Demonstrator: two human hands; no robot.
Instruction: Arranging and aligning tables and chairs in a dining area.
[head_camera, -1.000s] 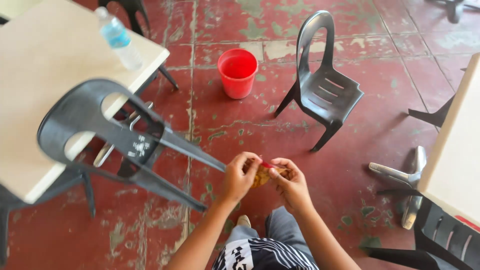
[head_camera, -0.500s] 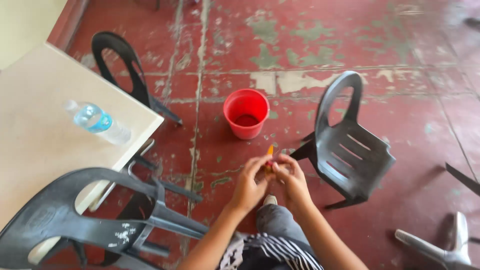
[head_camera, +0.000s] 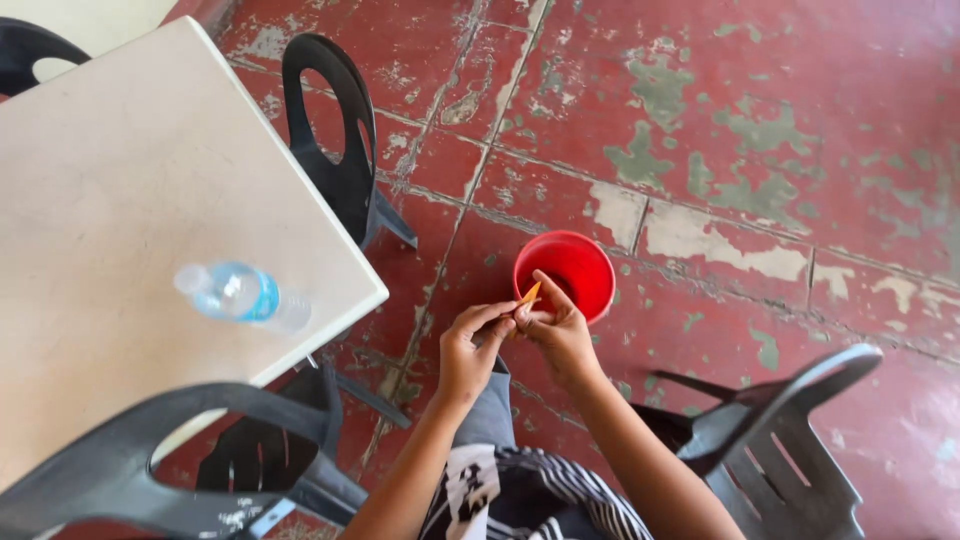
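From the head camera, looking down: the left hand (head_camera: 470, 350) and the right hand (head_camera: 556, 330) meet just over the near rim of the round red plastic bucket (head_camera: 566, 272) on the worn red tiled floor (head_camera: 760, 150). Both sets of fingers are closed in a pinch on a small thin orange-yellow sliver (head_camera: 531, 293), its pointed tip poking up between the fingertips. What the sliver is made of I cannot tell; it looks slim, flat and light. As I judge it, so slight a hold on so small a piece could slip, and it might drop beside the bucket onto the floor instead of inside. To the left, a clear plastic water bottle (head_camera: 243, 296) lies on the pale square worktop (head_camera: 120, 200), with black plastic chairs (head_camera: 340, 140) around
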